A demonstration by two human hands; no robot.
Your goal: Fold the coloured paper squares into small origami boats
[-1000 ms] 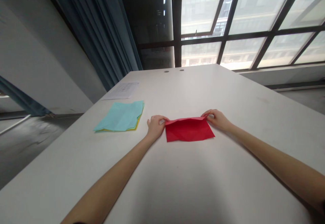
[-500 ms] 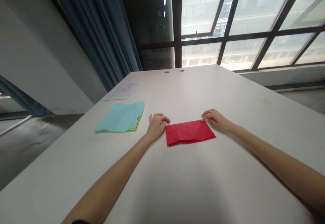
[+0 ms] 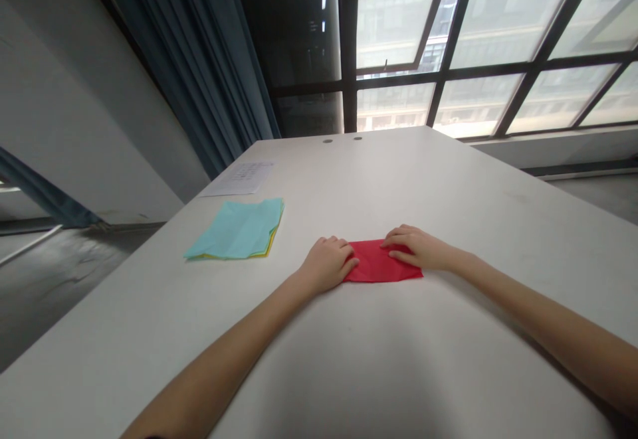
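A red folded sheet [image 3: 371, 265], thin like crepe paper or cloth, lies on the white table in front of me as a narrow rectangle. Over its left end rests my left hand [image 3: 329, 265], palm down, thumb a little apart from the fingers, hiding that edge. My right hand [image 3: 419, 248] lies on the right part of the sheet, its fingers stretched out and the thumb apart. Both hands press on the sheet from above; neither lifts it.
A stack of light blue sheets [image 3: 242, 230] with yellow showing beneath lies to the left on the white table [image 3: 379, 186]. Behind it is a printed paper [image 3: 242, 178]. Two round grommets [image 3: 327, 141] sit near the far edge, before a window and blue curtain [image 3: 199, 60].
Both hands have moved inward from the sheet's far corners onto its surface. The left hand has come right and nearer to me. The sheet's near edge now lies straighter and flatter.
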